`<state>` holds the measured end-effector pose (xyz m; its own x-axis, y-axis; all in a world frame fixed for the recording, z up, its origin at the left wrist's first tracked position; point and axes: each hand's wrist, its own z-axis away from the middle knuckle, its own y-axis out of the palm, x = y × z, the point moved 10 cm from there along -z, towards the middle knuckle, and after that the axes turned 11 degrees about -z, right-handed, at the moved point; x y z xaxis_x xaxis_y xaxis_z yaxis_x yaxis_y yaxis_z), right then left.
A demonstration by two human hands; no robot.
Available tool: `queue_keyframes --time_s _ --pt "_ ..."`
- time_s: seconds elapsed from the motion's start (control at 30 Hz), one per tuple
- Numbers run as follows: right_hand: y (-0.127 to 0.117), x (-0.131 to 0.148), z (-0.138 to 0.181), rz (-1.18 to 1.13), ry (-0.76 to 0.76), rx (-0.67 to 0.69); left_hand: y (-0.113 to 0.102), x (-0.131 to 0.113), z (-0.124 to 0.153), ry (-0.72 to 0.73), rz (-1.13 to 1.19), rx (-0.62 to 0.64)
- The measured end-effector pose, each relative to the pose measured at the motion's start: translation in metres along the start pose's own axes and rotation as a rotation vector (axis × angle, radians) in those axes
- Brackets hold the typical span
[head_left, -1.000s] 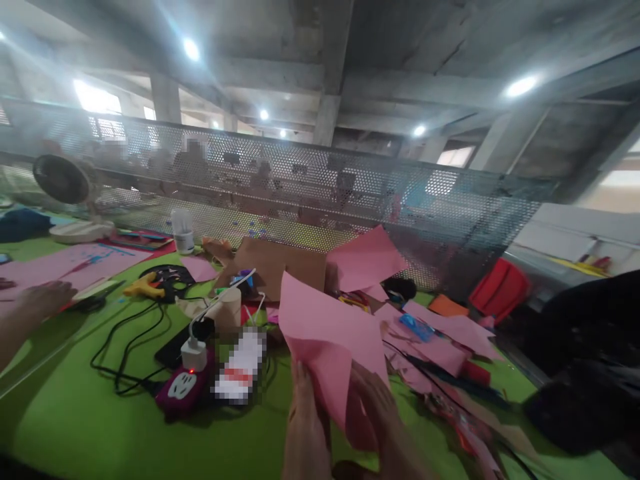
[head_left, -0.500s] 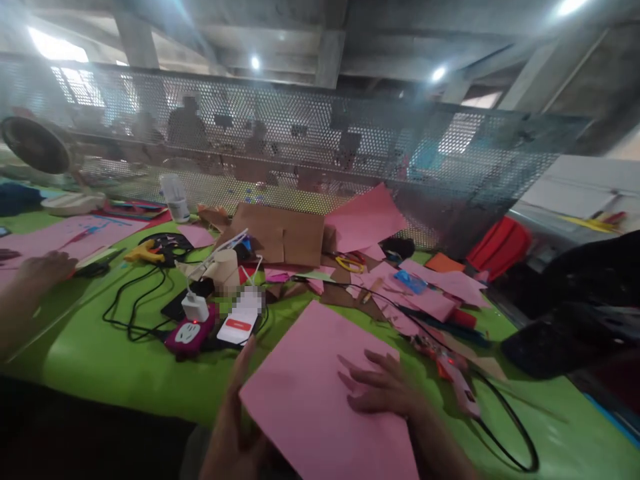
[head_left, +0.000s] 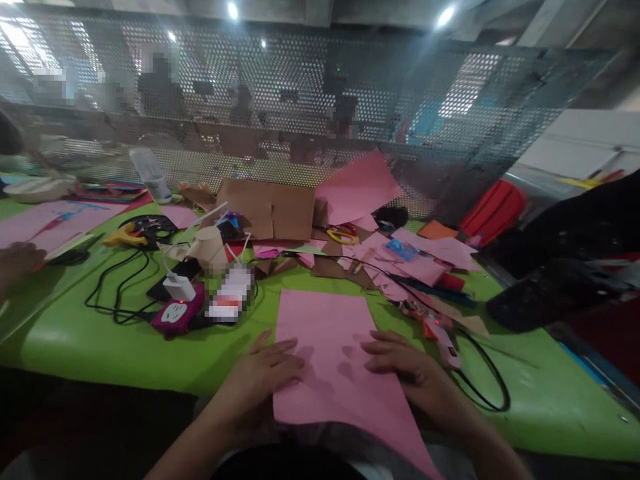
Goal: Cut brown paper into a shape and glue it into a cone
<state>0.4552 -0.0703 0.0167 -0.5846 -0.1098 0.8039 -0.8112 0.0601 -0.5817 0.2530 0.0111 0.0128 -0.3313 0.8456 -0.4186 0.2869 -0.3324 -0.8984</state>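
Note:
A pink sheet (head_left: 330, 333), paper or thin foam, lies in front of me on the green table, its near edge curving past the table edge toward my body. My left hand (head_left: 267, 370) rests on its left side, with fingers stretched over the surface and the thumb apart. On its right side lies my right hand (head_left: 403, 363), fingers spread and extended onto the sheet. Neither hand is wrapped round anything. To the right of the sheet is a pink glue gun (head_left: 445, 343) with a black cord and a small red light.
Left stand a purple power strip (head_left: 175, 317) with a white charger (head_left: 179, 288) and a phone (head_left: 231, 297). Behind are a brown cardboard box (head_left: 270, 210), pink scraps (head_left: 420, 267) and yellow-handled scissors (head_left: 341, 235). A co-worker's hand (head_left: 20, 263) is at far left; a mesh partition (head_left: 290, 100) stands behind.
The pink sheet has turned from slanted to nearly straight. My left hand has come from below its left corner onto its left side; my right hand has shifted to its right edge. The view tilted down.

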Motion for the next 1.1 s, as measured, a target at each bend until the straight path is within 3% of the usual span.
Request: queue_keyframes --time_s 0.2,0.3,0.37,0.53,0.67,0.8,1.1 --pt "-0.003 -0.02 0.024 -0.068 0.121 -0.05 -0.006 0.024 0.003 -0.335 0.152 -0.138" --pt "0.005 -0.016 0.024 -0.021 0.16 0.028 -0.001 0.037 0.002 -0.479 0.13 -0.161" --pt "0.004 -0.011 0.018 -0.037 0.185 0.0 0.003 0.043 -0.002 -0.538 0.095 -0.147" --pt "-0.011 -0.021 0.008 -0.214 0.327 -0.324 0.007 0.051 -0.015 -0.608 0.018 -0.149" --pt "-0.019 -0.024 0.006 -0.083 0.294 -0.5 0.006 0.052 -0.018 -0.638 -0.084 -0.145" --pt "-0.017 -0.022 -0.001 0.027 0.223 -0.47 0.001 0.049 -0.02 -0.613 -0.196 -0.166" --pt "-0.017 -0.032 -0.004 0.098 0.302 -0.425 0.006 0.048 -0.02 -0.53 -0.296 -0.154"
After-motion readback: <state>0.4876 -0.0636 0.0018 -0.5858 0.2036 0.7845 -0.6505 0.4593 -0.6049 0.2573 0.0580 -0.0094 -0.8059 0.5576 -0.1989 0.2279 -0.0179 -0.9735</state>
